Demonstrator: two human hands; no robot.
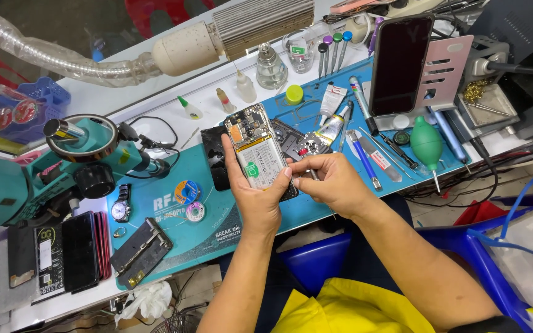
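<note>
Left hand (255, 196) is wrapped around an opened smartphone with its back cover off, white battery and circuit board showing (255, 153), fingers curled along its edges. Right hand (333, 180) pinches a thin metal tool (309, 165) tight, tip just beside the left fingertips, over the blue rubber work mat (174, 237).

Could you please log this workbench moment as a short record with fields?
Left hand: left hand holds an opened phone, back cover off, battery showing
Right hand: right hand pinches a small tool at the phone's edge
Surface: blue work mat
Left of hands: teal microscope, wristwatch
Behind: propped dark phone, green air blower
</note>
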